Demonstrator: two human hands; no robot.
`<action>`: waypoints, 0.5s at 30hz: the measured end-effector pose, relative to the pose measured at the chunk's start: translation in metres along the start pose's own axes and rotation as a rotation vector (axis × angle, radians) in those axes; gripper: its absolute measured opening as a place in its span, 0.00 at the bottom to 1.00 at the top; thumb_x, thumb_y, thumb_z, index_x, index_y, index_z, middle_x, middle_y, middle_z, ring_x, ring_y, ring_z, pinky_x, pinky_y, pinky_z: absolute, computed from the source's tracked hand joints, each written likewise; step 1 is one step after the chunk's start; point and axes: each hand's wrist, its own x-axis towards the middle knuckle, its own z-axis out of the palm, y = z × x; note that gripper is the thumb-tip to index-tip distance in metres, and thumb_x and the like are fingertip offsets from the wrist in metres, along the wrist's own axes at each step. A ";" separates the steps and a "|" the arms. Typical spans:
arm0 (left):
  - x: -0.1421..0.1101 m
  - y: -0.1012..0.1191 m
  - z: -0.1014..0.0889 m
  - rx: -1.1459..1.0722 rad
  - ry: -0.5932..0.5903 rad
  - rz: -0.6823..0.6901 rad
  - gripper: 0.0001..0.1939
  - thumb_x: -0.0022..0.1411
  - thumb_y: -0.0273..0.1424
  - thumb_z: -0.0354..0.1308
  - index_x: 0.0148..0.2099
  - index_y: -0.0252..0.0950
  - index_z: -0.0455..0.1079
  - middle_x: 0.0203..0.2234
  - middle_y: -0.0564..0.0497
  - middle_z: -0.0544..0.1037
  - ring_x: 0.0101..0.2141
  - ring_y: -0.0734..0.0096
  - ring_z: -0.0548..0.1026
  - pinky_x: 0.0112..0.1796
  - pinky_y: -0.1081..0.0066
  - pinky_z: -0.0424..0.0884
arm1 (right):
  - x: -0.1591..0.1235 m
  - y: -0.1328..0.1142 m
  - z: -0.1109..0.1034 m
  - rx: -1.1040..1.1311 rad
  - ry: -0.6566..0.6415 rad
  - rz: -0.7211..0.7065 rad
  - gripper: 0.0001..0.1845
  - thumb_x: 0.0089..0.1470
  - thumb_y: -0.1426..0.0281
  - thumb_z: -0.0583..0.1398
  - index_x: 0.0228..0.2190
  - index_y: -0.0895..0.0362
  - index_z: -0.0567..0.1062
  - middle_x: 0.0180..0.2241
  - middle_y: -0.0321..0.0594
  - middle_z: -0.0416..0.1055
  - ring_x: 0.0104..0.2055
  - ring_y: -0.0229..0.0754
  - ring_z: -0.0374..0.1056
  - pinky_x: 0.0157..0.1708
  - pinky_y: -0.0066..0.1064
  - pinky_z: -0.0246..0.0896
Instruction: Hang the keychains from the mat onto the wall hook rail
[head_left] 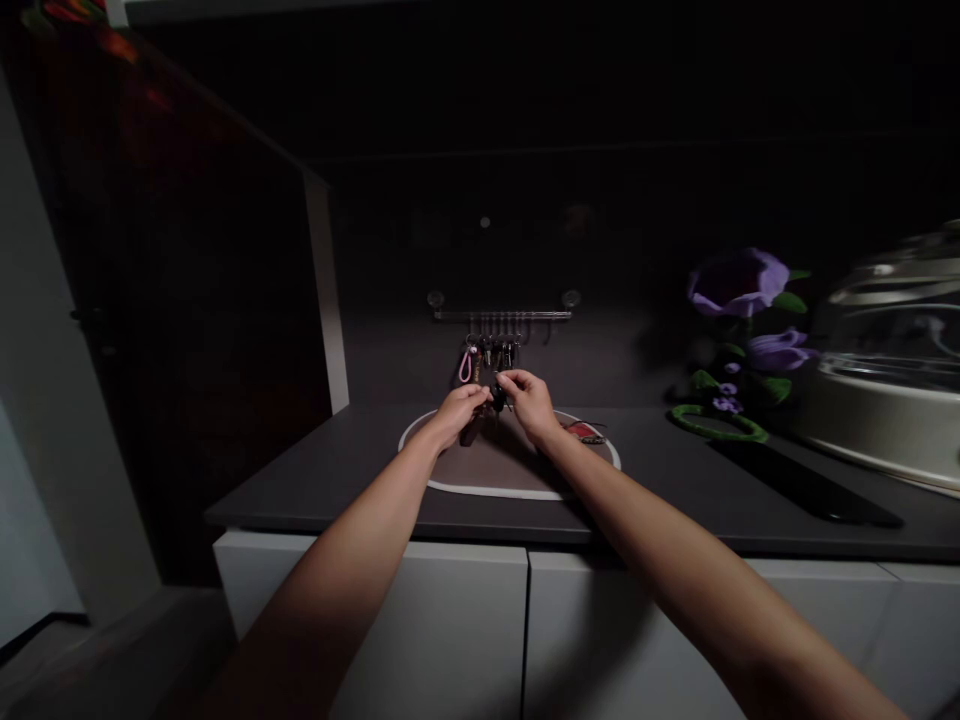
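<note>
My left hand [460,416] and my right hand [529,402] meet in front of the wall, with their fingers pinched on a small dark bunch of keys [497,397]. A brown fob [470,431] seems to hang from the bunch below my left hand. Under both hands lies an oval brown mat with a white rim [499,488]. A metal key rail [502,315] on the wall holds several keys, and a pink loop fob [465,367] dangles from it just above my hands.
A red-and-dark item [584,432] lies at the mat's right edge. Purple artificial flowers [739,283] and a green loop-shaped item [718,425] stand to the right. A large metallic appliance [885,400] occupies the far right of the dark countertop [330,470], above white cabinets [442,620].
</note>
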 end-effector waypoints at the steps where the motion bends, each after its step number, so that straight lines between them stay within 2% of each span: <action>1: 0.000 -0.001 0.000 0.002 -0.004 0.010 0.11 0.49 0.37 0.57 0.30 0.33 0.65 0.23 0.54 0.70 0.22 0.80 0.66 0.25 0.78 0.57 | 0.001 0.001 0.000 0.035 -0.002 0.010 0.15 0.41 0.59 0.59 0.26 0.59 0.73 0.26 0.38 0.70 0.29 0.37 0.62 0.33 0.29 0.56; 7: 0.001 -0.005 0.002 -0.064 -0.046 0.021 0.14 0.48 0.37 0.59 0.35 0.35 0.63 0.26 0.53 0.71 0.26 0.77 0.69 0.28 0.76 0.62 | 0.003 0.002 -0.002 0.104 0.007 0.026 0.17 0.40 0.58 0.59 0.26 0.59 0.72 0.24 0.35 0.67 0.26 0.34 0.59 0.27 0.26 0.56; 10: 0.000 -0.004 0.003 -0.072 -0.024 0.030 0.18 0.45 0.36 0.62 0.39 0.35 0.64 0.25 0.53 0.71 0.26 0.78 0.69 0.28 0.77 0.62 | 0.006 0.001 -0.005 0.118 0.013 0.046 0.18 0.40 0.57 0.59 0.27 0.59 0.71 0.24 0.35 0.67 0.25 0.33 0.59 0.25 0.25 0.56; 15: 0.000 -0.004 0.004 -0.033 0.033 0.058 0.16 0.44 0.35 0.63 0.35 0.33 0.67 0.26 0.52 0.71 0.26 0.78 0.69 0.28 0.77 0.63 | 0.016 0.001 -0.013 0.110 0.059 0.084 0.20 0.40 0.54 0.57 0.29 0.59 0.70 0.28 0.37 0.68 0.27 0.33 0.60 0.24 0.24 0.57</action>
